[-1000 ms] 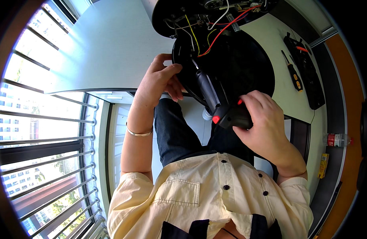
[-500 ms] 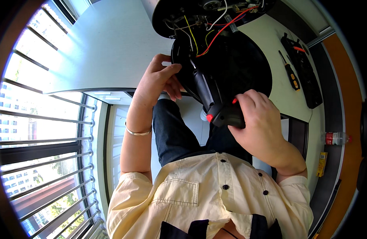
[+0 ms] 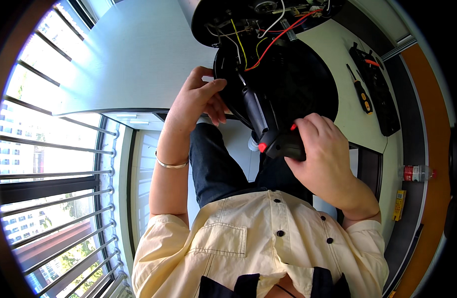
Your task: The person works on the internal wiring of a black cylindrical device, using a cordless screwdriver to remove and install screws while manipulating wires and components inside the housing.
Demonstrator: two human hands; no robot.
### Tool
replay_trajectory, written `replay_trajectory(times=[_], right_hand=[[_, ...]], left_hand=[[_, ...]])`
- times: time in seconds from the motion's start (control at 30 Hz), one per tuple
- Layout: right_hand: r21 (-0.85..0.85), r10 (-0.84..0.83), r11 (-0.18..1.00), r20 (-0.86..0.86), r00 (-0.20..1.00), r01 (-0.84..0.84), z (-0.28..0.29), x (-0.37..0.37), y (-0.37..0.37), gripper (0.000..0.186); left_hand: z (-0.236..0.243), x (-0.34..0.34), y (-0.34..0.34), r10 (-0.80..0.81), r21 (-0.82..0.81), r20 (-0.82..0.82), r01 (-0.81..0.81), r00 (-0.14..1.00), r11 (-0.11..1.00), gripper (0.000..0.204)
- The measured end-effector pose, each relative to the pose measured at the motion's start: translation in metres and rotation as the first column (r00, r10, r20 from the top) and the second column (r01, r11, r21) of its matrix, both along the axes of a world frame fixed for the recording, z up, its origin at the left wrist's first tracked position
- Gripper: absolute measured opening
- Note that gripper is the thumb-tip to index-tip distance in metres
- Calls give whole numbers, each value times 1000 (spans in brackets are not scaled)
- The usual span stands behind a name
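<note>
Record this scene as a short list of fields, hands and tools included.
Left grip: at the left rim of the black round shell
Right grip: wrapped around the power screwdriver
Tool aim: bit tip inside the shell, near the wires; contact with a screw cannot be told
Wires: red wire and yellow wire, running up into the opened housing
Right side of table: hand screwdriver beside a black tool case
Far right: bottle, yellow box
</note>
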State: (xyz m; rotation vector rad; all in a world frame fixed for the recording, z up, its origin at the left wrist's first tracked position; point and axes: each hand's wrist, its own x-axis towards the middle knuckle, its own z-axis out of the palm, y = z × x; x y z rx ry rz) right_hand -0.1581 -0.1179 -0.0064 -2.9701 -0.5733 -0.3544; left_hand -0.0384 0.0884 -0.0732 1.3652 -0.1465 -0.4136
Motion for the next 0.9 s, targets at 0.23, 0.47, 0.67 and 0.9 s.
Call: replay_trajectory(times=[0.23, 0.47, 0.67, 0.9], right_hand=[[-57, 14, 998, -2, 1000, -14, 3, 1, 1, 41], [-75, 0, 997, -43, 999, -3, 5, 1, 3, 40], [-113, 21, 993, -28, 999, -24, 7, 2, 4, 38], [-139, 37, 989, -32, 999, -41, 11, 2, 3, 37]], left_hand=[[1, 0, 0, -1, 24, 9, 0, 1000, 1000, 37], [-1, 2, 1, -18, 27, 12, 18, 1000, 999, 37], [0, 0, 1, 1, 39, 30, -2, 1000, 999, 36], [0, 0, 0, 0, 31, 29, -1, 1000, 1000, 36]])
